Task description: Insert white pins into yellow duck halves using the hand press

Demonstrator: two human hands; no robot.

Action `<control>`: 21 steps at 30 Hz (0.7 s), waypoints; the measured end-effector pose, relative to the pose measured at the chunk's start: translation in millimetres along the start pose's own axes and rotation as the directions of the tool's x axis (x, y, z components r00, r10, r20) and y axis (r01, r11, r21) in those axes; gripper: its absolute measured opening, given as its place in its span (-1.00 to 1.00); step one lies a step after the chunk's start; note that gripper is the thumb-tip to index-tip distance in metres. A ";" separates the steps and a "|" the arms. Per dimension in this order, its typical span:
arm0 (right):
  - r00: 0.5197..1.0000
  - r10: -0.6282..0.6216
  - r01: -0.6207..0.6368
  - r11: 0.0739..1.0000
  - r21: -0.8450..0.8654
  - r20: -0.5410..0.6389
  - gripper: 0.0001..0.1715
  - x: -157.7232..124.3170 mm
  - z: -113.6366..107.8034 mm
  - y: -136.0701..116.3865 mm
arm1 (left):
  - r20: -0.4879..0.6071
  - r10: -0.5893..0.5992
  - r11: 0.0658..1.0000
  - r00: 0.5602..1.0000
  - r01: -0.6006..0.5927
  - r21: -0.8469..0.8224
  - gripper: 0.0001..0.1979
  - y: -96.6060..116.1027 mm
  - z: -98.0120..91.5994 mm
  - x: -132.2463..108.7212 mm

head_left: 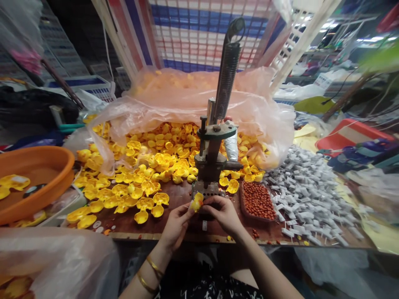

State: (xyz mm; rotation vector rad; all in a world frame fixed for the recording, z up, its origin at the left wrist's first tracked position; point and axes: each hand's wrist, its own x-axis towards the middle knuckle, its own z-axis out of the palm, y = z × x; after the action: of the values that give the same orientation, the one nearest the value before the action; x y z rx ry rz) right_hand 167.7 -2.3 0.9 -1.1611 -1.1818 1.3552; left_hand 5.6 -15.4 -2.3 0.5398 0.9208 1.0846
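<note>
We pinch a yellow piece (196, 202) in the left hand (177, 226), right hand (223, 214) nearly closed at its edge, hold unclear, red beads (258, 200) at three o'clock, presumably for quick reach.

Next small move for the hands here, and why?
I'd probably ease the small, rounded yellow plastic piece toward the tall dark metal press: the left hand pinches the piece just in front of the press, with the right hand close beside it.

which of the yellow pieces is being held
The yellow piece in the left hand, with the right hand up close, in front of the metal press; the other yellow pieces lie outside both hands.
</note>
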 end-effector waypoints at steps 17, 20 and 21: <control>0.993 -0.029 0.041 0.994 0.101 -0.115 -0.83 -6.1 9.7 4.1 | -0.067 -0.001 0.984 0.998 -0.011 -0.176 -0.67 -4.7 8.9 -1.6; 0.994 -0.032 0.037 0.998 0.041 -0.102 -0.84 -3.4 7.1 5.5 | -0.065 0.016 0.988 0.998 -0.025 -0.151 -0.65 -8.2 4.9 -0.6; 0.995 -0.047 0.046 0.999 -0.011 -0.092 -0.85 -0.2 5.9 7.4 | -0.068 0.047 0.993 0.997 -0.054 -0.103 -0.64 -8.9 3.0 2.4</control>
State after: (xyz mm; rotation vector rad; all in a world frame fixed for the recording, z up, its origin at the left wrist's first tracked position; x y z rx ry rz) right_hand 161.3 -3.4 -5.9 -1.1833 -1.1424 1.2493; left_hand 13.1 -16.6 -8.4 0.4453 0.9057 1.1956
